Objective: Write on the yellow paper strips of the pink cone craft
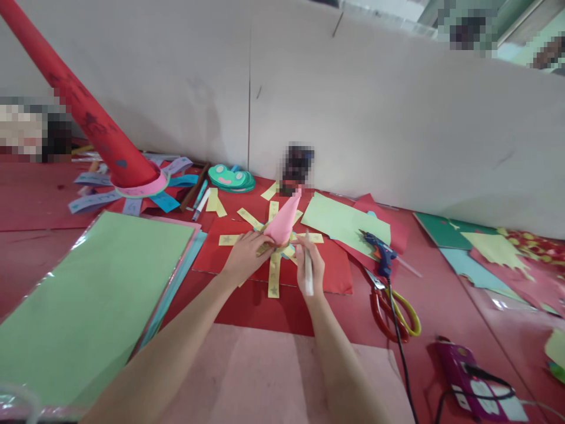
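Observation:
In the head view a pink paper cone (283, 222) stands point up, leaning a little right, amid yellow paper strips (273, 277) that spread outward and bear star marks. Beneath them lies a red sheet (331, 272). My left hand (248, 254) has its fingers closed at the left of the cone's base, touching it. With its fingers wrapped round a white marker pen (308, 274), my right hand (315, 262) is just right of the base. Where the pen's tip meets the paper, I cannot make it out.
A hot glue gun (380, 253) and scissors (395, 312) with red and yellow handles lie to the right. A stack of green sheets (97, 282) is at left. Behind it leans a tall red cone (97, 118). A white partition (375, 118) rises behind the table.

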Motion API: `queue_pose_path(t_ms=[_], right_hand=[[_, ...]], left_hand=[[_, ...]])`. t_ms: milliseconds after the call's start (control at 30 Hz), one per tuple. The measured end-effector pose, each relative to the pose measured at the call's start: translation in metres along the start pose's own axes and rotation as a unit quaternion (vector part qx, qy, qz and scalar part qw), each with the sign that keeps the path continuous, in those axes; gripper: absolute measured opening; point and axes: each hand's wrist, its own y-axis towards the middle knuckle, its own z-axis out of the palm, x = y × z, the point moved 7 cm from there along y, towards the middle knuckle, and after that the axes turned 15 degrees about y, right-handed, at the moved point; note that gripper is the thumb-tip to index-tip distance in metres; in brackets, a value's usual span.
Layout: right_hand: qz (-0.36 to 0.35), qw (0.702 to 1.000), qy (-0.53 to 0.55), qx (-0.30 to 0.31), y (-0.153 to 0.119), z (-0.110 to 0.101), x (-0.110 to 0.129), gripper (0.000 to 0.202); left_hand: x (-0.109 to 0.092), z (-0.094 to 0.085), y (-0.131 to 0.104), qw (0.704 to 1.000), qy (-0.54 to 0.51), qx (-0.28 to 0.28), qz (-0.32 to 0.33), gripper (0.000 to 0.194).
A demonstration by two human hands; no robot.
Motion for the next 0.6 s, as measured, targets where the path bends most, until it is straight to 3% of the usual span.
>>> queue_pose_path(t_ms=[100, 300, 600], right_hand=[[-0.014, 1.0, 0.007, 0.013, 0.0, -0.001, 0.005, 0.027], [0.045, 0.997, 0.044, 0.052, -0.003, 0.003, -0.002, 0.036], [0.082, 0.992, 0.067, 0.071, -0.009, 0.012, -0.012, 0.021]], left_hand=[[0.003, 0.002, 0.001, 1.0, -0.005, -0.003, -0.013, 0.011], [0.001, -0.003, 0.001, 0.998, -0.035, -0.058, 0.007, 0.01], [0.005, 0.009, 0.001, 0.985, -0.165, 0.025, -0.044, 0.014]])
